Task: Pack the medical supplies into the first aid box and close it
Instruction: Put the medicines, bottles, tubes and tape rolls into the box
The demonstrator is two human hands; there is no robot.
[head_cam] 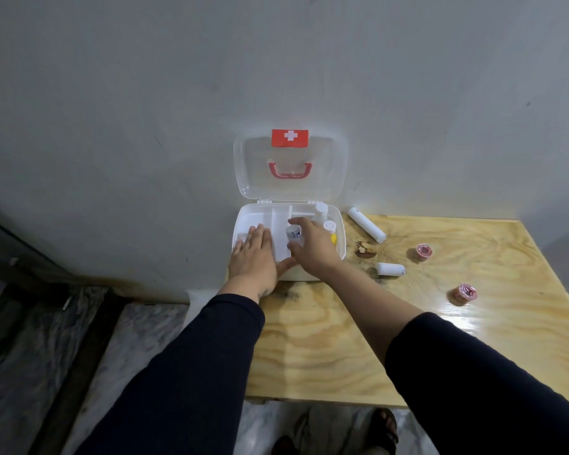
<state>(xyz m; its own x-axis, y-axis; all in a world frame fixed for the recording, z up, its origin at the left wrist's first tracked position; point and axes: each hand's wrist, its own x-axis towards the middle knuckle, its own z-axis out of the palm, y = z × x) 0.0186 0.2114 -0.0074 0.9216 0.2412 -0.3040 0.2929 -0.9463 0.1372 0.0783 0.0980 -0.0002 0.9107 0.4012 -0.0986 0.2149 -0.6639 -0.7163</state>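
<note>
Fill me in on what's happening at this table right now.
A person is packing a white first aid box that sits open on a wooden table, its clear lid leaning back against the wall. The left hand lies flat on the box's left side, while the right hand holds a small white bottle over the compartments. Other bottles already stand inside. Still out on the table: a long white roll, a shorter white roll and two pink tape rolls.
</note>
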